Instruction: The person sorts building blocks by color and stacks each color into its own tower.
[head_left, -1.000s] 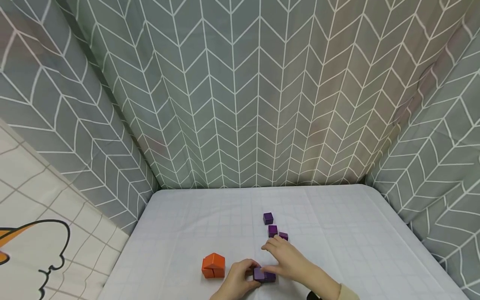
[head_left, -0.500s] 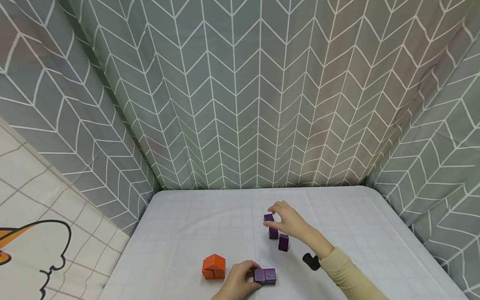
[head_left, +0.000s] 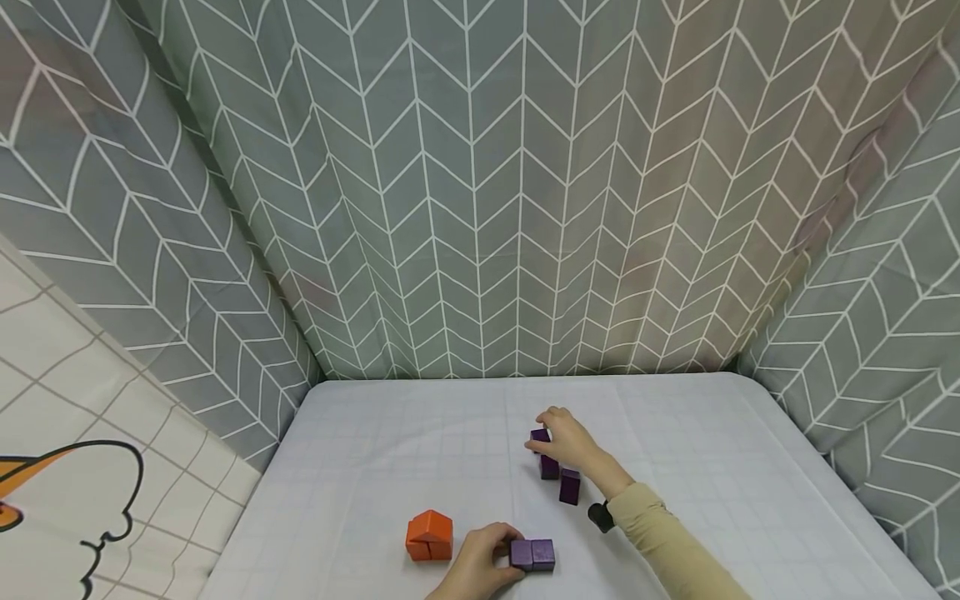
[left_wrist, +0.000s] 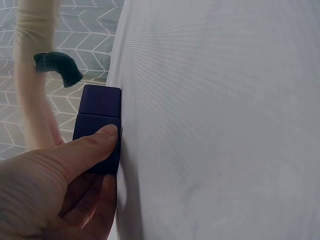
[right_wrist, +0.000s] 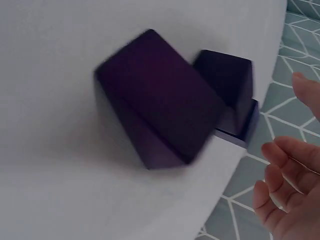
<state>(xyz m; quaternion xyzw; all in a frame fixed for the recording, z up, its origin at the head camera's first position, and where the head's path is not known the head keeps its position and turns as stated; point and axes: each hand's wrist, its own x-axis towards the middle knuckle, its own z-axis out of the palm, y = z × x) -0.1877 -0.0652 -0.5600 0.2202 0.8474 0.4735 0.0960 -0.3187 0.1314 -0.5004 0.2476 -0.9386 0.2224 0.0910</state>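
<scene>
At the front of the table, my left hand point(head_left: 480, 560) pinches a purple block point(head_left: 521, 555) between thumb and fingers. A second purple block point(head_left: 543, 555) sits flush against its right side; the left wrist view shows the two blocks point(left_wrist: 100, 101) end to end on the cloth. Farther back, my right hand point(head_left: 567, 442) reaches over the farthest purple block point(head_left: 540, 435), thumb and fingers spread around it. Two more dark purple blocks, a middle one point(head_left: 550, 469) and a longer near one point(head_left: 570, 487), stand beneath that wrist. The right wrist view shows the fingers point(right_wrist: 287, 175) apart, holding nothing.
Left of my left hand stands a small orange block stack point(head_left: 429, 537) with a peaked top. A white cloth covers the table point(head_left: 360, 467). Grey patterned curtains point(head_left: 480, 208) hang behind and at the sides. A black wrist camera point(head_left: 601, 517) hangs under the right wrist.
My right hand has left the front pair and moved back to the farthest purple block. The longer purple block near its wrist has changed its pose. My left hand has kept its pinch.
</scene>
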